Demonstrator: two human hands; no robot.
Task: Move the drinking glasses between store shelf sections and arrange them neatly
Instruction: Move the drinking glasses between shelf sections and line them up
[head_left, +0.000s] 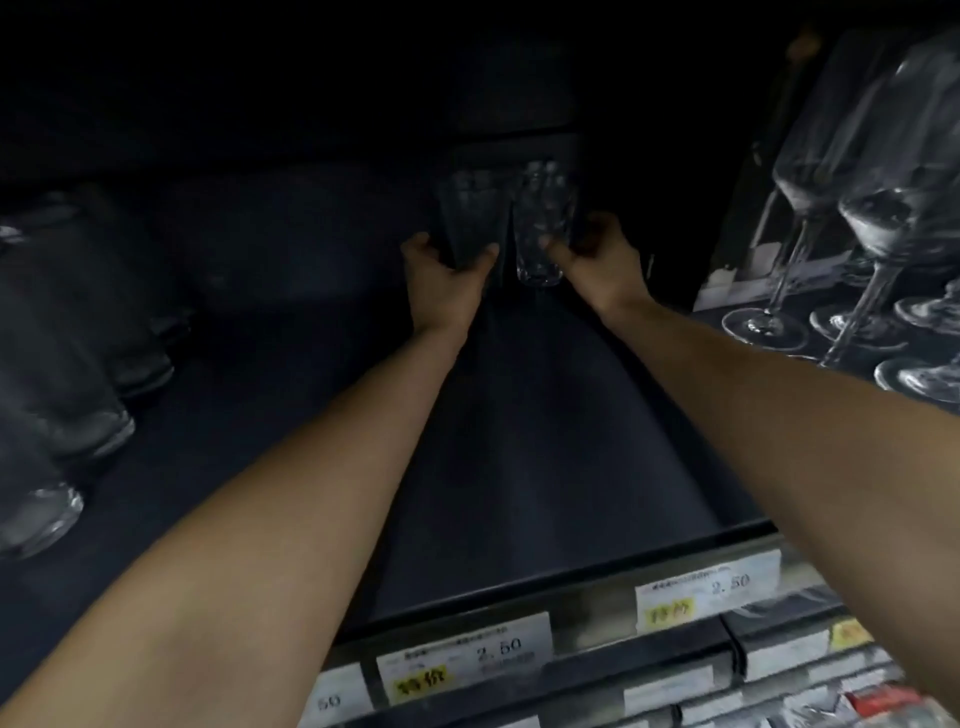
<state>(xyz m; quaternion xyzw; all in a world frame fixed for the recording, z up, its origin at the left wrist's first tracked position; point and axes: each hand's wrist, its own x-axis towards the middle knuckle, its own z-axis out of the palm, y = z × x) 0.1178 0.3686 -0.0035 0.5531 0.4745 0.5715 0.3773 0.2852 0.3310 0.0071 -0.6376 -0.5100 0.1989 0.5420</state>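
Note:
Both my arms reach deep into a dark shelf (519, 441). My left hand (441, 280) grips a clear tumbler (470, 218) that is hard to make out in the shadow. My right hand (597, 260) grips a second clear tumbler (543, 228), brighter, with its base near the shelf floor. The two glasses stand side by side, upright, near the back of the shelf.
Several clear tumblers (78, 374) line the shelf's left side. Stemmed wine glasses (852, 249) stand in the section to the right, behind a dark divider. Price tags (462, 660) run along the shelf's front edge, with boxed goods (810, 670) below.

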